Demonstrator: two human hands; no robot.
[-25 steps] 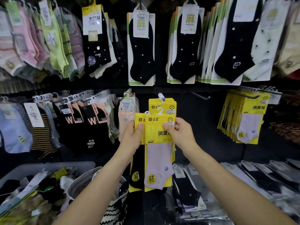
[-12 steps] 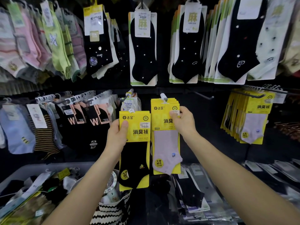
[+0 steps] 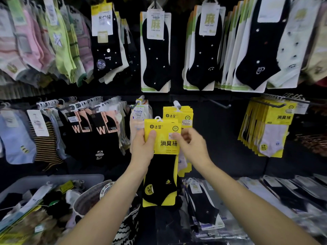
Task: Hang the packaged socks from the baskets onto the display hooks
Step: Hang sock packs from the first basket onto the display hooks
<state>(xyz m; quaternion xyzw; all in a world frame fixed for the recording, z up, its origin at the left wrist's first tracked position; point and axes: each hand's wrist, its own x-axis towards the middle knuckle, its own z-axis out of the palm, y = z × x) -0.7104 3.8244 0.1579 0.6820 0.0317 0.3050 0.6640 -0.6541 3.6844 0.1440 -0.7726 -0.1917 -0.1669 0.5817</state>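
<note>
My left hand [image 3: 143, 149] grips a yellow sock pack [image 3: 166, 144] with a black sock in it by its left edge, thumb on the front. I hold the pack upright just in front of and below a display hook [image 3: 177, 104], on which a stack of matching yellow packs [image 3: 178, 114] hangs. The held pack's white hanger loop sits below the hook's tip. My right hand [image 3: 192, 145] is blurred, its curled fingertips at the pack's right edge. Whether it pinches the pack is unclear.
Rows of hung socks fill the wall above and to the left. More yellow packs [image 3: 272, 131] hang at the right, past a bare hook [image 3: 217, 103]. Below left stand a grey bin [image 3: 53, 179] and a woven basket [image 3: 85, 200] holding packs. Flat packs [image 3: 203, 206] lie at lower right.
My right hand left the pink-sock pack, which now hangs on the hook, and came back to the black-sock pack. My left hand brought that pack right and up, in front of the hook.
</note>
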